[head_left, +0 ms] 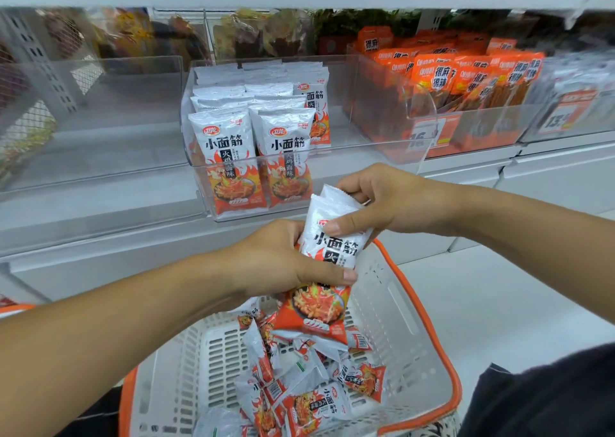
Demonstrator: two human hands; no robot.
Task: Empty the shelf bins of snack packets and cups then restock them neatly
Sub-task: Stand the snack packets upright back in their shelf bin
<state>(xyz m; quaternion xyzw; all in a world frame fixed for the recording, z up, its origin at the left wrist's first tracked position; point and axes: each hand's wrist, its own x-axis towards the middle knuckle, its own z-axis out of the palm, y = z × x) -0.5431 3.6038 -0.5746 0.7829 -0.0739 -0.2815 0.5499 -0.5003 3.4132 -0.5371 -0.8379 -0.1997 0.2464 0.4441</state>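
**Both hands on a packet stack above the basket**

Left hand (286,263) grips a small stack of snack packets (327,270) at mid-height, thumb across the front, fingers curled behind. Right hand (376,200) pinches the top edge of the same stack, thumb on the front face, fingers over the crimped tops. At least two packets in the stack; exact count unclear. Stack is upright, tilted slightly right, held over the basket (429,363).

Basket: white slotted plastic with orange rim, below the hands. Loose packets (316,393) of the same white-and-orange kind lie jumbled on its floor, some face up, some on edge.

Clear shelf bin (392,150) sits straight ahead on the shelf, just above the hands. Left and middle of it hold standing packets (253,137) in rows, faces forward; right part of the bin is bare.

Next bin to the right (472,127) holds orange packets (466,73), packed upright, with a price tag on its front. Left of the target bin, another clear bin (100,117), contents not discernible. Upper shelf goods are blurred.
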